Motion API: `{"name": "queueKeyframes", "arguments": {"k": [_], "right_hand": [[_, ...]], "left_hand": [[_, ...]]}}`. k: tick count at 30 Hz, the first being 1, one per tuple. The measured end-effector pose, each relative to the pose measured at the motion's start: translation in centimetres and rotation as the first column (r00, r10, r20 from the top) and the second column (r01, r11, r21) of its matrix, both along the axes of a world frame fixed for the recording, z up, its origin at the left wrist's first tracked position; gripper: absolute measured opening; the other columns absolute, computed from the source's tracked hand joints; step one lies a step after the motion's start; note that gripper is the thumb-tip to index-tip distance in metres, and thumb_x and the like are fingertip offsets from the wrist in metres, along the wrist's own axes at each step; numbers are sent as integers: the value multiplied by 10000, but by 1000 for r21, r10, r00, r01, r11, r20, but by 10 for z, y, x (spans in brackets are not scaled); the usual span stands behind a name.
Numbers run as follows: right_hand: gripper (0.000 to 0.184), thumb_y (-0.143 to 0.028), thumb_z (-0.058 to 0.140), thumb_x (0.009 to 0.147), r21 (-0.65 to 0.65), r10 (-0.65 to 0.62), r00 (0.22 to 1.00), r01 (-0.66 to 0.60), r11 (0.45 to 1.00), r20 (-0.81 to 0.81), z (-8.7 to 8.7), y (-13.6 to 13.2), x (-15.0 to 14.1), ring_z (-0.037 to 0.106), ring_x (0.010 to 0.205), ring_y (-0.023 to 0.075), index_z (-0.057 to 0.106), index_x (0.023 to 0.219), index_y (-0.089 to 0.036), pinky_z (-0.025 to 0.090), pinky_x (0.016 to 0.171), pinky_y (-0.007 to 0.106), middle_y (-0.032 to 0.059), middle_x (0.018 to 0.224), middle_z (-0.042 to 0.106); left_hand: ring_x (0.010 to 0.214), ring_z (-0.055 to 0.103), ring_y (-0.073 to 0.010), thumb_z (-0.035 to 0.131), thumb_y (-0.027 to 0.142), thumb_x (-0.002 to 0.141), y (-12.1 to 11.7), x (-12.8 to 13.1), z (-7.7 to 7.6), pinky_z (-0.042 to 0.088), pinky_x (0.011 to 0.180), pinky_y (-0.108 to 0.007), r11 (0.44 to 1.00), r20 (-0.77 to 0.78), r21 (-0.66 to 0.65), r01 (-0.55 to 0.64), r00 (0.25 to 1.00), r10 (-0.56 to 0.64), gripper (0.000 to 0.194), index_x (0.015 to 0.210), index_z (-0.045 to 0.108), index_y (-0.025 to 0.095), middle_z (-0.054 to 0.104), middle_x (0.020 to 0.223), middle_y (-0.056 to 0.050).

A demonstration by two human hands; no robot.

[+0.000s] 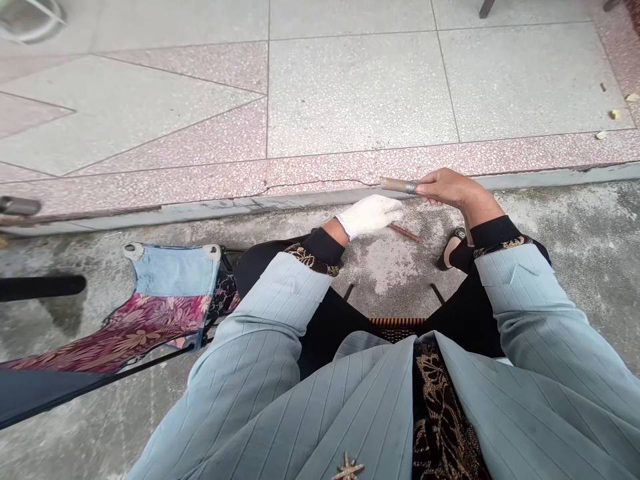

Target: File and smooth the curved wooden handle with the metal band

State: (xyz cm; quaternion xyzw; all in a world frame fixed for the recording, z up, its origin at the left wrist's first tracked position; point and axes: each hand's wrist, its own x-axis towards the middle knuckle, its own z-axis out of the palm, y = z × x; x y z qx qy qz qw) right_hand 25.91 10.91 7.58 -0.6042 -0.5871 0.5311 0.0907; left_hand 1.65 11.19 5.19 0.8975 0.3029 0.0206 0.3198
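Note:
My left hand (373, 215), in a white knitted glove, has its fingers closed around a thin reddish-brown rod (406, 233). The rod's far part sticks out to the right and slightly downward over the concrete. Bare and a little higher, my right hand (447, 187) grips a short brownish-grey cylinder (396, 185) with a silvery band near my fingers, perhaps wound wire. That cylinder points left, just above the gloved fingers and over the edge of the step. What lies inside my right palm is hidden.
A raised tiled step (360, 87) with a pink border runs across in front. At left stands a folding chair (160, 320) with patterned fabric. A metal cylinder (19, 206) lies at the step's left end. Beneath me is a woven seat (397, 327).

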Motion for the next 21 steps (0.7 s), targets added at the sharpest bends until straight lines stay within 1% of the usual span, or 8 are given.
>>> {"name": "queueKeyframes", "arguments": {"k": [4, 6, 9, 11, 15, 18, 21], "right_hand": [[387, -545, 744, 795, -69, 66, 996, -62, 996, 61, -1, 1, -3, 555, 661, 169, 737, 927, -181, 441, 629, 300, 72, 756, 670], [375, -529, 756, 789, -104, 112, 989, -102, 989, 92, -2, 1, -2, 568, 675, 175, 744, 938, -185, 454, 638, 303, 73, 771, 678], [377, -537, 760, 787, -148, 204, 974, -189, 971, 96, -3, 2, 0, 570, 673, 172, 755, 917, -184, 459, 641, 308, 73, 777, 684], [398, -570, 766, 774, -175, 280, 957, -264, 949, 74, -3, 3, 2, 567, 667, 166, 761, 885, -188, 454, 642, 308, 70, 770, 688], [448, -636, 770, 741, -204, 412, 911, -401, 893, 15, -1, 2, 3, 549, 641, 151, 766, 862, -205, 415, 617, 299, 42, 718, 669], [464, -661, 756, 744, -206, 480, 877, -476, 855, -32, 1, 2, 3, 519, 609, 139, 765, 840, -207, 374, 592, 297, 16, 658, 628], [465, -667, 746, 760, -211, 533, 843, -536, 818, -77, 3, 1, 2, 514, 605, 132, 756, 783, -203, 374, 612, 299, 10, 649, 623]], "left_hand": [[738, 601, -173, 451, 393, 996, 1, 0, -3, 384, 697, -277, 999, -26, 20, 39, 999, -39, 362, 881, 721, 179, 678, 769, -33], [729, 602, -178, 462, 401, 990, 2, 0, -3, 371, 679, -286, 999, -54, 37, 25, 998, -23, 355, 902, 729, 185, 682, 772, -35], [716, 593, -179, 478, 382, 970, 4, 0, 2, 346, 655, -294, 998, -87, 66, -1, 996, 6, 327, 930, 737, 187, 692, 804, -36], [703, 580, -174, 480, 359, 956, 5, -1, 8, 330, 642, -294, 998, -92, 68, 8, 996, -2, 310, 923, 736, 188, 691, 805, -32], [646, 534, -158, 478, 318, 927, 5, -1, 17, 303, 626, -300, 998, -65, 30, 54, 997, -52, 285, 829, 712, 189, 645, 715, -17], [624, 505, -148, 483, 325, 921, 5, -2, 21, 302, 632, -298, 997, -2, 8, 78, 997, -78, 282, 779, 681, 184, 602, 669, -9], [628, 501, -140, 470, 352, 944, 5, -3, 22, 321, 640, -286, 996, 50, -9, 93, 994, -93, 319, 772, 670, 172, 587, 659, -5]]}}
